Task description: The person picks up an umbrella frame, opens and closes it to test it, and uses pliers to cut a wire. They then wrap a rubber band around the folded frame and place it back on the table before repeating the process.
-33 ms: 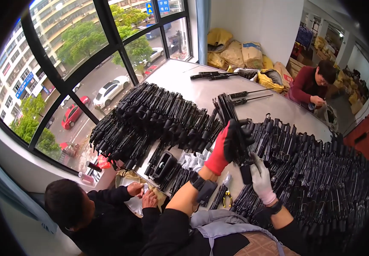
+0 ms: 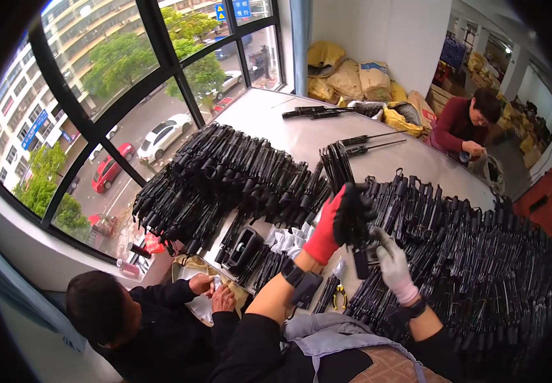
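Upright over the table, a black folded umbrella frame spreads its thin ribs at the top. My left hand, in a red glove with a black palm, is closed around it below the ribs. My right hand, in a pale glove, has its bent fingers against the frame's lower part, beside the dark handle. The exact fingertip contact is partly hidden. Rows of similar black frames lie heaped on the left, and a broad pile covers the right side.
Yellow-handled pliers lie near the front edge by white wrapped bits and a black open case. A co-worker handles something white at my left. Another person works beyond the table. Sacks stand behind.
My right hand has shifted slightly, its fingers now a little apart from the lower handle. The left hand and the frame have moved slightly. The piles stay as they were.
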`<state>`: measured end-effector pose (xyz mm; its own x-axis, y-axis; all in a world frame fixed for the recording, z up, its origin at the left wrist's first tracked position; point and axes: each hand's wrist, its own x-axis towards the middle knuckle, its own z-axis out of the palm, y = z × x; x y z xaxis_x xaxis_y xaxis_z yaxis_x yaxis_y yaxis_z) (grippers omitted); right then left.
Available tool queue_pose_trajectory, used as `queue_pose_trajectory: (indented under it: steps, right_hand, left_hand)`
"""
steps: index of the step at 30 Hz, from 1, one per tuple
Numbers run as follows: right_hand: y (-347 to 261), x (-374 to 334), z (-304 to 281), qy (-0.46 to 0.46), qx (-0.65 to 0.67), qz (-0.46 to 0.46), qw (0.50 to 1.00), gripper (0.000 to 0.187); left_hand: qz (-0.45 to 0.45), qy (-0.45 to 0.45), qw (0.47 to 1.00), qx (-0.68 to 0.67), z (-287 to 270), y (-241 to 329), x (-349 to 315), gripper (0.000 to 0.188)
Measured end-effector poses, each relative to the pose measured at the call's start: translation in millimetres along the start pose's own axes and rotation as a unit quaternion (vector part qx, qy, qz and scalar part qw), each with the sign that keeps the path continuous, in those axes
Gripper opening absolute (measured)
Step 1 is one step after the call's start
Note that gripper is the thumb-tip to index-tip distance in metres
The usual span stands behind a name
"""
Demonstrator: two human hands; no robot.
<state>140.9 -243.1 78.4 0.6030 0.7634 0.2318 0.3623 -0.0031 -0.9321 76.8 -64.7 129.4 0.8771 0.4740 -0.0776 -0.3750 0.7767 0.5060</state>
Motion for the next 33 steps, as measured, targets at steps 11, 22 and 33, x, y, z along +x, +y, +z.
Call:
queue_pose_trajectory:
  steps: [11,22,33]
  right_hand:
    - [-68,69,-82,-0.149,-0.014,0.194,0.969,0.054]
    - [-59,105,-25,-0.335,-0.292,0.076,0.892,0.054]
    - [150,102,-106,0.144,-0.663,0.114,0.725,0.029]
  left_hand:
    - [-0.085,-0.043,0.96,0.265,-46,-10,-35,0.03]
    - [0.029,-0.099,0.871,0.481,-87,-14,-37,0.032]
    - [0.073,0.172,0.83,0.526,-219,82,-11,0.053]
